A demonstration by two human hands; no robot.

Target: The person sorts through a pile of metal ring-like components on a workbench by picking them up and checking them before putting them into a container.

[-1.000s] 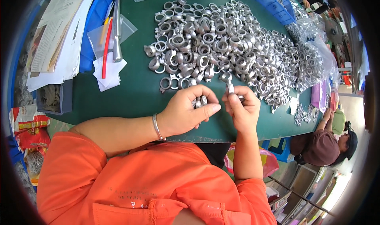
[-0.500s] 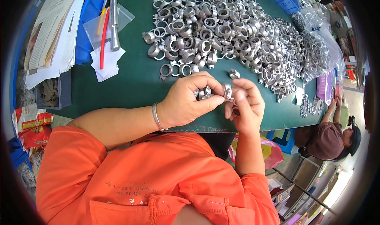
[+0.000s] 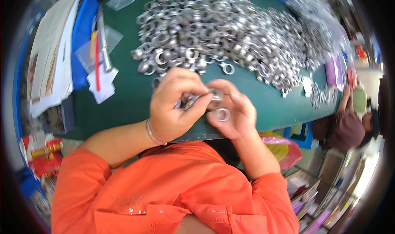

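Both hands are close together above the near edge of the green table, in front of a large heap of metal rings (image 3: 193, 30). My left hand (image 3: 175, 104) is closed, with several small metal ring parts (image 3: 188, 100) tucked in its curled fingers. Between the two hands, at the left fingertips, a blurred metal ring (image 3: 216, 95) shows. Cupped beside it is my right hand (image 3: 238, 110), fingers bent, with another metal ring (image 3: 222, 114) held against the inside of the thumb and palm. One loose ring (image 3: 227, 69) lies at the heap's near edge.
To the left are papers (image 3: 51, 57), a blue bin (image 3: 84, 36), a red pen (image 3: 97, 63) and a grey box (image 3: 61, 116). Clear plastic bags (image 3: 314, 17) border the heap at right. Another person (image 3: 341, 125) sits at the table's right end, near a blue stool (image 3: 302, 135).
The view has shifted, with the heap sliding left in the picture. My hands have come closer together, and the right has turned so a ring in it now shows plainly.
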